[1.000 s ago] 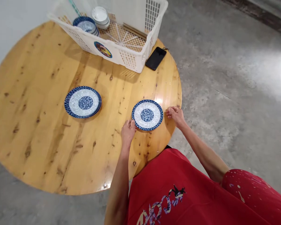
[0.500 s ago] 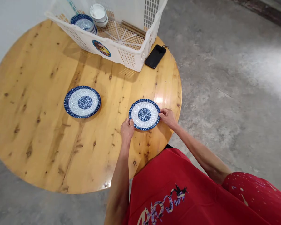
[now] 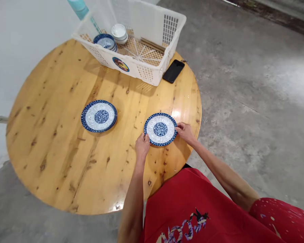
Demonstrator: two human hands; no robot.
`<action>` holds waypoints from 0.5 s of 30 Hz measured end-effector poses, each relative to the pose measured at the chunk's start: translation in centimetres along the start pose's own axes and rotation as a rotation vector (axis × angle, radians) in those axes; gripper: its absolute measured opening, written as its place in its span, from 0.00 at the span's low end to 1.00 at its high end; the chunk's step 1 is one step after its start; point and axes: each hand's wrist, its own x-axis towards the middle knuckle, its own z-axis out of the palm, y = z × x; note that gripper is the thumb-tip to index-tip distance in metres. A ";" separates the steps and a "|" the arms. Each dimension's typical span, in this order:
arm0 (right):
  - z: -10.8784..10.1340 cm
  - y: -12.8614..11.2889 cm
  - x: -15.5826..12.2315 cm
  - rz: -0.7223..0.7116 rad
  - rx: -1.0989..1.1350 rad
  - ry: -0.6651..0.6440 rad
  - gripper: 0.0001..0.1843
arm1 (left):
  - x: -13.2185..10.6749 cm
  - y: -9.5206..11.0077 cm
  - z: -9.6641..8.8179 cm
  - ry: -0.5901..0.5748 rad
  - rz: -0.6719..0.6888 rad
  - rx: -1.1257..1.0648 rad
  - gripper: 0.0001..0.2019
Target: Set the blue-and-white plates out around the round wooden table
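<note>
Holding plate, hands partly hiding rim

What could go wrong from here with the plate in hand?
1. The left hand and right hand hold the plate only by its rim, so it might slip.
2. It is near the table edge; pushed over, it could break on the floor.
3. The phone lies near the edge beside the basket; a bump might knock it off.
</note>
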 end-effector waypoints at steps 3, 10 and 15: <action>0.0 0.1 0.0 0.020 0.035 -0.018 0.08 | 0.0 0.0 0.0 0.000 0.003 0.012 0.14; 0.1 0.0 -0.2 0.061 0.078 -0.028 0.11 | -0.3 -0.3 0.1 -0.033 -0.034 -0.023 0.13; 0.2 0.0 -0.1 0.062 0.069 -0.017 0.10 | -0.3 -0.4 0.3 -0.008 -0.026 -0.047 0.12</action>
